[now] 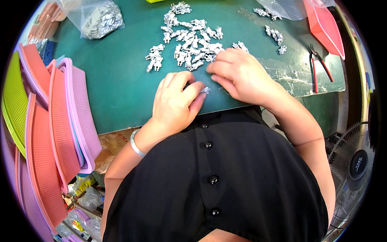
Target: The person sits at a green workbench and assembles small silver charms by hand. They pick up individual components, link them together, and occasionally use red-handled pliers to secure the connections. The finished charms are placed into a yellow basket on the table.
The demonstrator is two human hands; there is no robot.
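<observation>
My left hand [175, 98] rests near the table's front edge, thumb and forefinger pinched on a small silver figure-shaped charm [206, 90] with a loop. To its right, my right hand [240, 75] is at the near right edge of a loose pile of similar silver metal charms [195, 43]. Its fingers are curled together, slightly blurred; whatever they grip is hidden. A small group of charms [155, 58] lies apart on the left of the pile. Beyond my right hand a few charms [240, 46] show partly behind the knuckles.
On the green table [109, 88], a clear bag of metal pieces [104, 22] stands back left. More charms [275, 35], red-handled pliers [314, 72] and a pink tray [324, 30] are at right. Stacked perforated baskets [46, 161] crowd the left; a fan [354, 167] stands lower right.
</observation>
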